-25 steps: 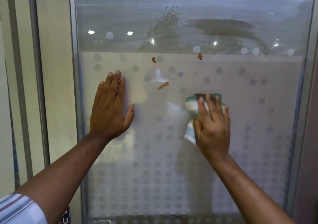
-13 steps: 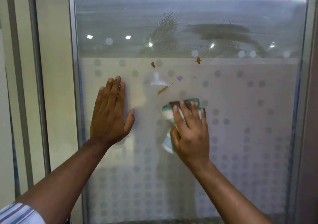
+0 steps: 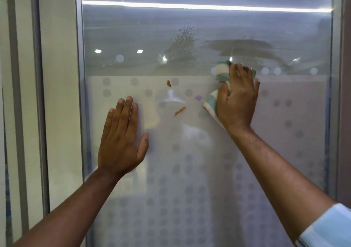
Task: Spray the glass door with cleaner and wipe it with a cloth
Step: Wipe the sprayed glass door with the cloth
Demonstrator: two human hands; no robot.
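Observation:
The glass door [image 3: 190,170] fills the view, frosted with a dot pattern on its lower part and clear above. My right hand [image 3: 236,100] presses a green-and-white striped cloth [image 3: 221,72] flat against the glass at the border of the frosted band. My left hand [image 3: 121,138] lies flat on the glass at the left, fingers together, holding nothing. Two brown smears [image 3: 179,111] and a small purple spot [image 3: 198,98] mark the glass between my hands. Spray droplets [image 3: 183,39] and a wiped streak [image 3: 239,47] show on the clear upper part.
A metal door frame [image 3: 79,94] runs down the left side, with a beige wall panel [image 3: 57,113] beyond it. Another frame edge [image 3: 337,94] stands at the right. A reflected light strip [image 3: 190,6] crosses the top of the glass.
My right hand has moved the cloth up and to the right, from below the brown smear to the top edge of the frosted band. My left hand has stayed flat on the glass.

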